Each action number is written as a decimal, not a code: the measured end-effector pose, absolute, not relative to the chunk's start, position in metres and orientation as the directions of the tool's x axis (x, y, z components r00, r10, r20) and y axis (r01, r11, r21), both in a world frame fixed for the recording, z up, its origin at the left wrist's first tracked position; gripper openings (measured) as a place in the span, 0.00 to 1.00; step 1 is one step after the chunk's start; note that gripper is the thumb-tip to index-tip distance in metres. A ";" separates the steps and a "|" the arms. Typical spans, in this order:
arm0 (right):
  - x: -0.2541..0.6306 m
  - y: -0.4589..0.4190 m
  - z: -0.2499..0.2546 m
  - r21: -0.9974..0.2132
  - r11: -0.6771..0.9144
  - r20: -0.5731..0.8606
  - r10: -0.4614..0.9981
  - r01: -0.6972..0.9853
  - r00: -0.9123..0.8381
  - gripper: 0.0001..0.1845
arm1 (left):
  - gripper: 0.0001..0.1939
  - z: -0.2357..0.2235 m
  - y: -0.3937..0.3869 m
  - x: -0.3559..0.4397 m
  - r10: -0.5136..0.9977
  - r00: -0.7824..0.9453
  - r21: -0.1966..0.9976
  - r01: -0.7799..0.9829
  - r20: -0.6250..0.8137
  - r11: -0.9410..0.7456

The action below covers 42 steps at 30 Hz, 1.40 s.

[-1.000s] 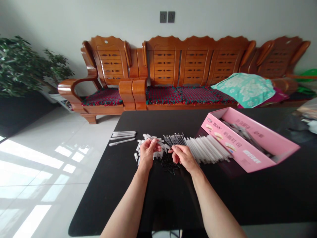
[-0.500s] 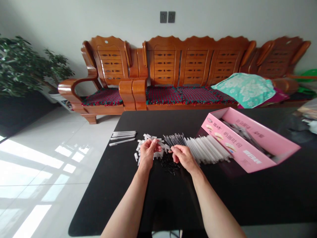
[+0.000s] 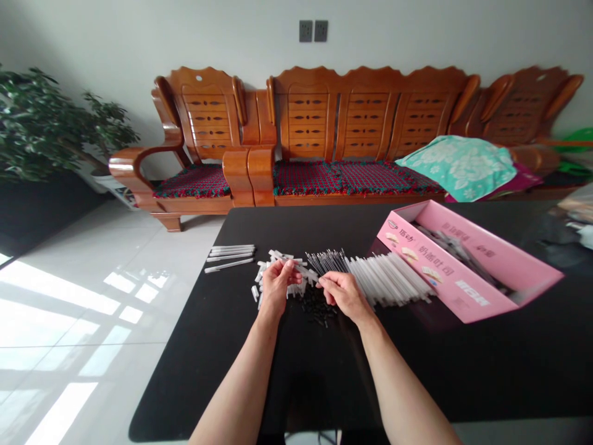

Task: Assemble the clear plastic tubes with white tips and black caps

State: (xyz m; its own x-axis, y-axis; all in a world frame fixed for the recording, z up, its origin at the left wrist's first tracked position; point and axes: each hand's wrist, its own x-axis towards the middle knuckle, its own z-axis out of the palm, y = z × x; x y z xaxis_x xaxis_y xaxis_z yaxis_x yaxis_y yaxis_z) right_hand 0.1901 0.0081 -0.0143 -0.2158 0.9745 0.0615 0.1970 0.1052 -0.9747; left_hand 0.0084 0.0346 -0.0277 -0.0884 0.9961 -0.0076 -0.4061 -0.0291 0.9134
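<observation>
The white plastic tube (image 3: 300, 269) is pinched in my left fingers (image 3: 283, 267). My right fingers (image 3: 328, 282) have slid to its far end, their grip unclear.

Hard daylight lands in window-shaped patches on the tile floor (image 3: 55, 346) at 8 o'clock, burning out to white glare. Softer, even light fills the wall (image 3: 185, 37) at 12 o'clock, while bright highlights shine along the varnished wooden sofa (image 3: 306, 117). The black table (image 3: 185, 371) at 6 o'clock stays dim with a faint sheen, and only soft shadows gather beneath my left hand (image 3: 277, 287) and right hand (image 3: 345, 296). The wide lens bows the sofa and table edges toward the frame's sides. Clutter at 3 o'clock turns dark and smeared, and the fine pieces between my hands are too soft to resolve.
</observation>
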 end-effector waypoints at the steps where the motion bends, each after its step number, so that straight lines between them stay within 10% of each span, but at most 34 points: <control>1: 0.190 0.008 -0.015 -0.975 0.105 0.063 0.975 0.194 -0.211 0.17 | 0.19 -0.027 0.034 0.008 0.996 -0.086 0.914 -0.404 -0.008 -0.028; 42: 0.189 0.008 -0.012 -0.960 0.128 0.074 0.974 0.249 -0.214 0.15 | 0.19 -0.026 0.035 0.008 0.995 -0.096 0.913 -0.406 -0.012 -0.028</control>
